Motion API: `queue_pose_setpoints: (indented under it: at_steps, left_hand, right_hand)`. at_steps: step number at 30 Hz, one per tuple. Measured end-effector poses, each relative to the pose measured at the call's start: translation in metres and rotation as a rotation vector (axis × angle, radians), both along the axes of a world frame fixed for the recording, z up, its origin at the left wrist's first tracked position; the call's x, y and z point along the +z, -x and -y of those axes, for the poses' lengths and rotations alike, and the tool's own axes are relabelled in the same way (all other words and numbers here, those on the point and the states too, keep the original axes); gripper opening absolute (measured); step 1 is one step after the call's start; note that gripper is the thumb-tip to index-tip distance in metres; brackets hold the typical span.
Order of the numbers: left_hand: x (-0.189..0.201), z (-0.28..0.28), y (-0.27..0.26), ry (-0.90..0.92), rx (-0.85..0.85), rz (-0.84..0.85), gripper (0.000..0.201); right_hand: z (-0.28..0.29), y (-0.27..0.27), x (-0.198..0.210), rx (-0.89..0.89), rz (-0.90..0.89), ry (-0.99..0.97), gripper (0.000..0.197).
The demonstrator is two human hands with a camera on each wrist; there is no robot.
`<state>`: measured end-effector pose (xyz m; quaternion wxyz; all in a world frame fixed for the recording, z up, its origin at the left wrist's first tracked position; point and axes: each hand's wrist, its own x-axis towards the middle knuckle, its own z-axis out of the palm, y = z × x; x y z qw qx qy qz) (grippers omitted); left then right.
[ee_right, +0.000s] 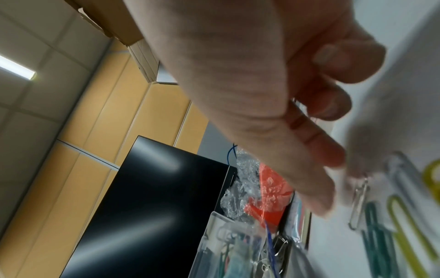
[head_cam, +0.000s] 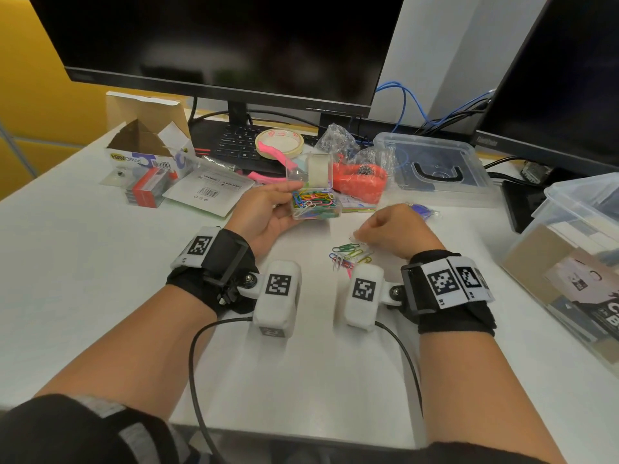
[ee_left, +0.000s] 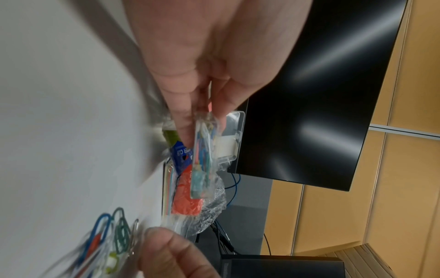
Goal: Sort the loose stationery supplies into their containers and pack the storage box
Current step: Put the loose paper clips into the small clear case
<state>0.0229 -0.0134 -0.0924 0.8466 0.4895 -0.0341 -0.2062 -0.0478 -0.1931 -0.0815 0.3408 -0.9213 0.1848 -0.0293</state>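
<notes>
Clip case: a small clear plastic hinged case point(head_cam: 316, 204) full of coloured paper clips sits at the centre of the head view, lid standing up and open, raised just above the white table point(head_cam: 100, 262).
Left hand: the left hand point(head_cam: 264, 212) grips the case from its left side, thumb on the near upper edge and fingers curled under it; in the left wrist view the fingers point(ee_left: 188, 112) pinch the case edge-on.
Loose clips: a small heap of coloured wire paper clips point(head_cam: 350, 256) lies on the table just below and right of the case, between the two hands.
Right hand: the right hand point(head_cam: 395, 234) hangs knuckles-up over the heap, fingers curled downward with the tips at the topmost clips; in the right wrist view the fingertips point(ee_right: 319, 205) are just beside a silver clip point(ee_right: 358, 201), and whether they pinch it cannot be told.
Storage box: a large clear plastic storage box point(head_cam: 569, 262) stands at the right edge of the frame, with cardboard packets inside.
Box lid: a clear plastic lid with a black handle point(head_cam: 435, 169) lies flat in the upper right, behind the right hand.
Surroundings: an orange object in bubble wrap point(head_cam: 361, 179) lies just behind the case; a roll of tape point(head_cam: 279, 142) rests on a black keyboard point(head_cam: 234, 145) in the upper centre.
</notes>
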Motion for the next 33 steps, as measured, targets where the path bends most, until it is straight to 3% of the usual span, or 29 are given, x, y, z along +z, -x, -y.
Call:
queue_pose_setpoints:
  at_steps: [9, 12, 16, 19, 22, 27, 33]
  left_hand:
    - [-0.001, 0.0, -0.001, -0.004, 0.009, -0.006, 0.029]
    - [0.0, 0.001, 0.0, -0.026, 0.005, 0.013, 0.03]
    - [0.0, 0.002, 0.001, -0.064, -0.053, 0.033, 0.032]
    - [0.0, 0.003, 0.002, -0.087, -0.11, 0.043, 0.032]
    - [0.0, 0.003, 0.004, -0.098, -0.148, 0.052, 0.029]
    - [0.0, 0.003, 0.006, -0.104, -0.163, 0.062, 0.031]
    - [0.001, 0.003, 0.003, -0.074, -0.119, 0.025, 0.032]
  right_hand:
    - [-0.003, -0.003, 0.0, 0.104, -0.134, 0.027, 0.006]
    - [-0.002, -0.004, -0.001, 0.045, -0.013, 0.003, 0.02]
    - [-0.007, -0.007, 0.002, 0.009, 0.272, -0.126, 0.009]
    - [-0.013, -0.009, 0.005, 0.036, 0.383, -0.165, 0.013]
    - [-0.019, -0.012, 0.004, 0.082, 0.386, -0.208, 0.011]
    - [-0.021, -0.011, 0.003, 0.094, 0.364, -0.09, 0.012]
    - [-0.006, -0.008, 0.002, -0.067, 0.368, -0.086, 0.014]
